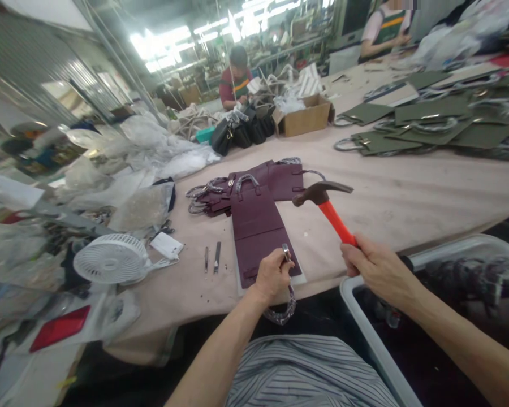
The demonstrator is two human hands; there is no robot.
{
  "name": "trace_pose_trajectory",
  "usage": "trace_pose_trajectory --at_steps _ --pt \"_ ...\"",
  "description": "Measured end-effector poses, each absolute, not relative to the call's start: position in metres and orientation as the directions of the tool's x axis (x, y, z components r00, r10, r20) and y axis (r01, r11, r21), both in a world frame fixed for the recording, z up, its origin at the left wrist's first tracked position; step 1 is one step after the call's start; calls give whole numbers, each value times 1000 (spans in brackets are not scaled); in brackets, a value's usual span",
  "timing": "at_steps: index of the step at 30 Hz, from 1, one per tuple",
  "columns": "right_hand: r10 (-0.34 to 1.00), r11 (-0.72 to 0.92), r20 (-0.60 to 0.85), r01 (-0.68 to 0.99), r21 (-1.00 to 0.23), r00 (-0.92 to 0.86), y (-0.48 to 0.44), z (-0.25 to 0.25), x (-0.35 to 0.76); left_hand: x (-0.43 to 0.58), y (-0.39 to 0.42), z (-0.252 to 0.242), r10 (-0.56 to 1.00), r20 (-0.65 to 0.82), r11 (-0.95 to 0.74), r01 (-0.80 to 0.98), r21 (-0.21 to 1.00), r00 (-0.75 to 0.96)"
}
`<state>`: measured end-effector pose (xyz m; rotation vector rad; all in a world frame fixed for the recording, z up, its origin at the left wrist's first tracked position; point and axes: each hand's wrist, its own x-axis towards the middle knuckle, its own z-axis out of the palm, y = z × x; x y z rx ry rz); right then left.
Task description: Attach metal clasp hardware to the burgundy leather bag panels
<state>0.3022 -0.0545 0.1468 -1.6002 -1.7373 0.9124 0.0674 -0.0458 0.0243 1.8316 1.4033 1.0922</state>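
Observation:
In my right hand [371, 260] is a claw hammer [333, 217] with an orange handle and a dark head, raised to the right of the work. My left hand [274, 274] is closed around a short metal tool, perhaps a punch [285, 251], held upright over a maroon bag panel [257, 217]. That panel lies flat on the table, with a pale board [303, 278] showing under its near edge. One plastic-wrapped handle [285, 314] hangs over the table edge below my left hand. Further maroon bag pieces [284, 178] are stacked behind the panel.
Two slim metal tools [216, 257] lie left of the panel, near a white fan [110, 259]. Olive bag pieces [432, 121] pile up at the right. A cardboard box [305, 118] and black bags [241, 130] stand behind. A grey bin [356, 316] sits at my right. Co-workers sit across.

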Motion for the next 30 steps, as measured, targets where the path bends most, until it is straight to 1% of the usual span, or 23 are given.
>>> trace_pose_trajectory --at_steps 1,3,4,6,9,12,18,24,27,30 --pt "992 108 37 669 -736 -119 -60 150 305 68 -46 25 961 257 -271 488 830 96" --pt "981 193 105 778 -598 -163 -69 155 310 69 -47 26 964 259 -257 478 839 64" --pt "975 222 124 805 -551 -183 -72 158 311 70 -47 26 964 261 -256 474 842 57" --pt "964 266 144 821 -506 -223 -77 165 312 69 -46 26 962 265 -266 475 839 70" --pt "960 279 157 812 -513 -231 -80 177 309 67 -45 26 962 250 -272 477 835 111" --pt "968 251 136 803 -540 -211 -80 183 305 66 -43 26 965 232 -262 457 850 121" --pt "982 175 35 824 -539 -186 -83 176 303 68 -45 28 961 260 -272 484 832 93" --pt "982 172 32 827 -536 -184 -84 179 303 68 -46 26 967 243 -252 469 847 81" --pt "980 179 19 824 -538 -200 -85 172 302 68 -47 27 960 262 -278 487 828 103" --pt "976 188 3 839 -510 -216 -87 160 304 69 -47 30 953 271 -300 527 796 133"
